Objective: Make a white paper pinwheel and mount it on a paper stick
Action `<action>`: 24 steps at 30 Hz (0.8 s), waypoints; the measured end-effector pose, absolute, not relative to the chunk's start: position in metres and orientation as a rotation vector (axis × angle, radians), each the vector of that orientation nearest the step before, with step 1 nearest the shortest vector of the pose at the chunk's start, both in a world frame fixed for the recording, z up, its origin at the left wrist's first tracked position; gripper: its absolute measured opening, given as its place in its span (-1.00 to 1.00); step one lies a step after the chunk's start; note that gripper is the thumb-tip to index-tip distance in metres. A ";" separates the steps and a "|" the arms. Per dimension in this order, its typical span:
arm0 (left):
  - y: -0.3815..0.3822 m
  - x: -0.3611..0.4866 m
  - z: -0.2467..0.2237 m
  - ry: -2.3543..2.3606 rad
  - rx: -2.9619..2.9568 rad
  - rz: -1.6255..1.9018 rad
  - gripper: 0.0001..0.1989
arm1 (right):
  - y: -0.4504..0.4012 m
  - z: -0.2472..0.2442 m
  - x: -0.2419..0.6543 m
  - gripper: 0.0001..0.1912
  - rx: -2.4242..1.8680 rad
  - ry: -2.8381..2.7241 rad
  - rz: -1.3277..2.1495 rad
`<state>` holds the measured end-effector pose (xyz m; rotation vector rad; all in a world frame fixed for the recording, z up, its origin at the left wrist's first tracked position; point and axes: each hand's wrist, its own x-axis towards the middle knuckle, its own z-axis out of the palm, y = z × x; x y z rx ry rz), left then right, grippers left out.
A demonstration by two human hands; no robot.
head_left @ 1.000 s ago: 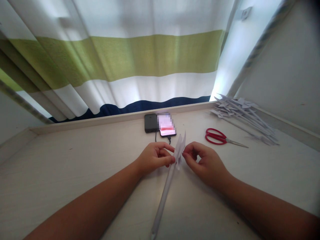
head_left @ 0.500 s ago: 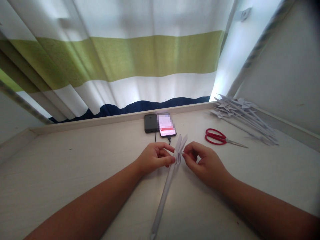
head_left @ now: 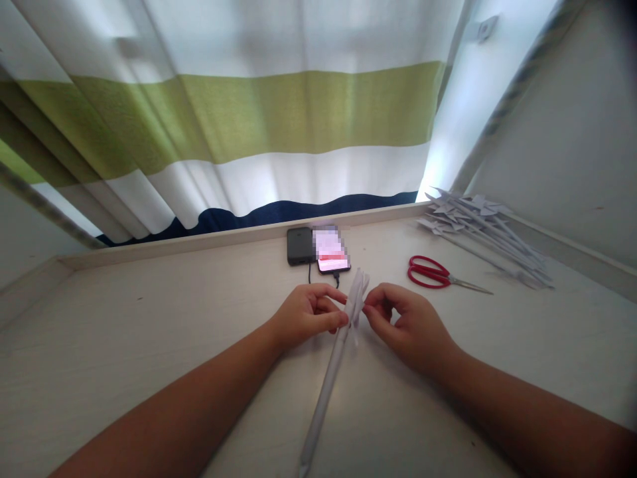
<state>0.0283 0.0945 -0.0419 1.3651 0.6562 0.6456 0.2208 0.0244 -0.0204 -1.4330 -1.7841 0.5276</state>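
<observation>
A long white rolled-paper stick slants up from the bottom edge, with its upper end between my hands. My left hand grips it near the top, thumb and fingers closed around it. A folded white paper pinwheel sits at the stick's upper end, its blades partly blurred. My right hand is on the other side, thumb and forefinger pinched together at the pinwheel's edge. Whether a small piece is in that pinch is hard to see.
Red-handled scissors lie to the right of my right hand. Behind them is a pile of white paper pinwheels on sticks. A cabled phone and a dark power bank rest by the back ledge, below the curtain.
The pinwheel's blades have turned to a different angle on the stick. Both hands stay in nearly the same place.
</observation>
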 end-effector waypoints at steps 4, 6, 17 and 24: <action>0.095 0.028 -0.042 0.644 1.376 0.640 -0.65 | 0.024 -0.022 0.222 -0.99 -1.433 -1.776 0.521; 0.095 0.028 -0.042 0.642 1.384 0.639 -0.66 | 0.024 -0.022 0.222 -0.99 -1.428 -1.778 0.512; 0.095 0.028 -0.042 0.655 1.379 0.647 -0.65 | 0.025 -0.021 0.222 -0.95 -1.439 -1.805 0.514; 0.095 0.028 -0.043 0.640 1.372 0.651 -0.65 | 0.025 -0.021 0.222 -0.95 -1.427 -1.793 0.531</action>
